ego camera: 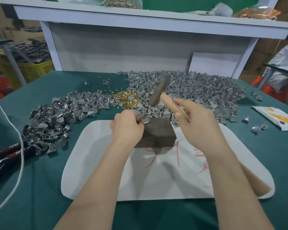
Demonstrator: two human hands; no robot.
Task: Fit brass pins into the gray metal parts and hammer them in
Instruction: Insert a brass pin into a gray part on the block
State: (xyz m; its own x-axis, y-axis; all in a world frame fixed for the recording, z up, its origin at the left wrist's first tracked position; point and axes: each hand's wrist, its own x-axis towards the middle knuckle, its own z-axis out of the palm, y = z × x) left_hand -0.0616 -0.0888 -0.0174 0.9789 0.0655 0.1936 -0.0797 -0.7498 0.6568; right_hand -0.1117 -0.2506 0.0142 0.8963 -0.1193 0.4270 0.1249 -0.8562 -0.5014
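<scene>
Gray metal part (144, 121) pinched by left grip (125, 126) atop dark block (158, 131). Right grip (198, 120) wraps hammer (160, 91) handle, head raised at block's 12 o'clock. Step: driving the pin. Next calls for a short, square strike clear of fingers.
</scene>
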